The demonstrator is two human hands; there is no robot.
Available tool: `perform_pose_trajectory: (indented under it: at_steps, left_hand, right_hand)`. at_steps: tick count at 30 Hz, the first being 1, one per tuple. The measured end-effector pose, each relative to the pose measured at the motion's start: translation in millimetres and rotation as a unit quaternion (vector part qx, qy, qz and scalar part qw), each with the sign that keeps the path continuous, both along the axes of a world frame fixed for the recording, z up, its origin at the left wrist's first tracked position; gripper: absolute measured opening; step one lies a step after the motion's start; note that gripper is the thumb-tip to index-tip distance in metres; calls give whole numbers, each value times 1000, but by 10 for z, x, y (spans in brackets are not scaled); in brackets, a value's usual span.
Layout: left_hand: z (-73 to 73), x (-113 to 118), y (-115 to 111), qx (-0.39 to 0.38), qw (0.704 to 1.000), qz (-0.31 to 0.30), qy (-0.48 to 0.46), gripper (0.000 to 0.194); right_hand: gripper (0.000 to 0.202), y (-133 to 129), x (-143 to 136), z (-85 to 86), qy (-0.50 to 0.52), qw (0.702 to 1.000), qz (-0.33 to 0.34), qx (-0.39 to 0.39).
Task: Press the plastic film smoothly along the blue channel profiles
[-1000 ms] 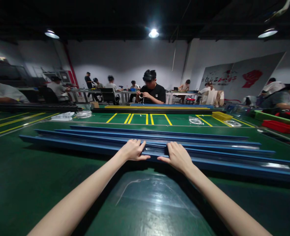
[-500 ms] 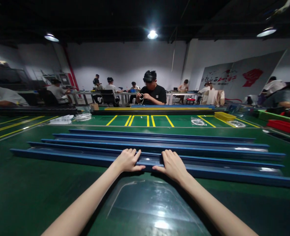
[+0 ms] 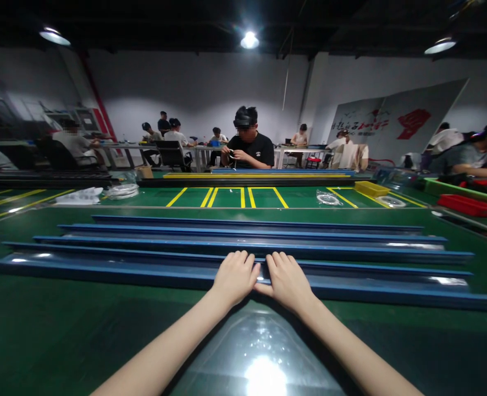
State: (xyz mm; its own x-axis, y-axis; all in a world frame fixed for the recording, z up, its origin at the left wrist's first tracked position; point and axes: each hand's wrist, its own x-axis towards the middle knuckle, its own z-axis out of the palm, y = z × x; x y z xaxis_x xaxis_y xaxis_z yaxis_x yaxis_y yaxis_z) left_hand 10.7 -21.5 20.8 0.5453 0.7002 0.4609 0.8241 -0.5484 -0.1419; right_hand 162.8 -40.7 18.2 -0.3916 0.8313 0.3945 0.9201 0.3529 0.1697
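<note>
Fingers [image 3: 238, 258] of the left hand [image 3: 234, 279] and right hand [image 3: 287, 279] curl over the blue channel [image 3: 342, 289] beneath them; clamping cannot be confirmed. Apparent step: positioning the channel. Next move calls for even, two-handed control.

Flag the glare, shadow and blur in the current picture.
Head view: the ceiling lamp blooms, and a blown-out white patch glares on the tabletop at bottom centre; head view: smaller highlights show in the nearest blue rail; head view: dark shadows run along the inner sides of the forearms; head view: the far-left background smears, while the left hand and right hand look fairly crisp.
</note>
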Motion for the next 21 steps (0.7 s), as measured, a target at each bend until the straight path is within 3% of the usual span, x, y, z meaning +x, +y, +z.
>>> perform_pose_trajectory:
  at_steps: [5, 12, 17, 21]
  left_hand:
    - [-20, 1, 25, -5, 1000, 11, -2, 31]
    - [-27, -515, 42, 15, 1000, 5, 0, 34]
    - [-16, -921, 35, 33, 999, 4, 10, 37]
    - [-7, -1068, 24, 32, 999, 13, 18, 39]
  right_hand:
    - [57, -44, 79, 66, 44, 998, 33, -14]
    - [41, -112, 734, 239, 74, 997, -32, -13]
    - [38, -201, 1353, 146, 50, 996, -70, -1]
    - [44, -244, 1544, 40, 66, 993, -97, -13]
